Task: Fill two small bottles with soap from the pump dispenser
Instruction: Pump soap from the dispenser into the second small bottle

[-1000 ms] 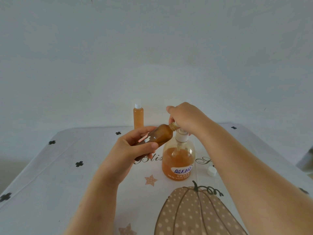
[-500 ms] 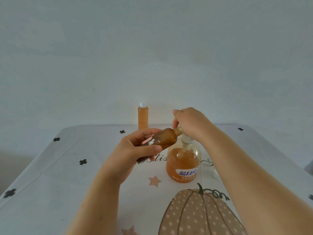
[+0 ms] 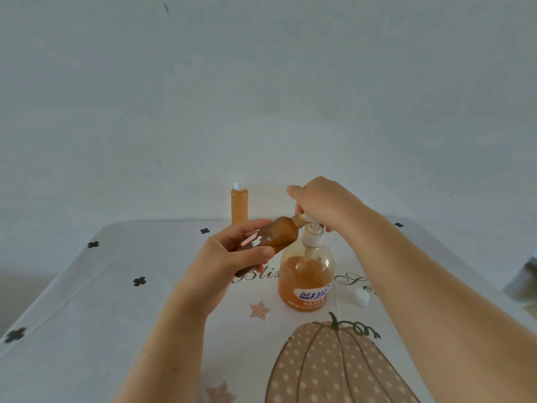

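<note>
White tablecloth with pumpkin print covers the table. Pump dispenser stands center, upright, about half full of orange soap. Right hand sits on top of the pump head, fingers curled down over it, nozzle mostly hidden underneath; looks like a pressing grip. Left hand is wrapped around the amber small bottle, thumb below, fingers over the top. Bottle's long axis runs from lower left up to upper right, tilted near horizontal, open neck touching or just at the nozzle under the right hand. Key relation: bottle mouth meets spout from the dispenser's left, so left hand must keep that line while right pushes down; any slip and soap likely misses the neck. Capped bottle stands upright at the far table edge, well apart, orange to near the top, probably done. Loose white cap lies right of the dispenser, near the right forearm.
</note>
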Demonstrator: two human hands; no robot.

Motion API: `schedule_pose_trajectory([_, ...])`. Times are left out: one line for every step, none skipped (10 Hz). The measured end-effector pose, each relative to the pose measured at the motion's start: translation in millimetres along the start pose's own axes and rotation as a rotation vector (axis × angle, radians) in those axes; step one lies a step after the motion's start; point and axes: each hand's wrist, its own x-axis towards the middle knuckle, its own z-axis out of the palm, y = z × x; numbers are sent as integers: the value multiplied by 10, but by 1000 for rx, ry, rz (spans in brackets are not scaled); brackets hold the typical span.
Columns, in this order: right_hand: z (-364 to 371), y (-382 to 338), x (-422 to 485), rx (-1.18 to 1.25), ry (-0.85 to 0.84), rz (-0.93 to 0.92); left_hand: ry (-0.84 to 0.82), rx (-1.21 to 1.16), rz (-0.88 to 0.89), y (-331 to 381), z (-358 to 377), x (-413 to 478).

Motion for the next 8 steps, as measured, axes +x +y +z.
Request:
schedule_pose_trajectory([9,-11,-25,6,-30,2,12,2,-1,5,-3,0])
schedule_pose_trajectory([20,7,-61,98,-46,2,13,19,-5,-9,-14,2])
schedule_pose_trajectory([-12,31,-115,84,-73,-54,6,28,-17,-26,-34,16])
schedule_pose_trajectory([66,75,-66,26,-62,-96,-1,49,-31,-36,-69,26])
schedule_pose_trajectory([136,108,-22,38,-65,-111,-12,98,-48,-53,-89,33])
schedule_pose_trajectory([147,108,-8,53,-71,-104,-14,93,-58,-54,-88,31])
schedule_pose_trajectory([145,106,-27,71,-59,-102,-16,88,-54,-44,-81,21])
schedule_pose_trajectory([145,105,-34,90,-67,-77,-14,80,-45,-51,-73,14])
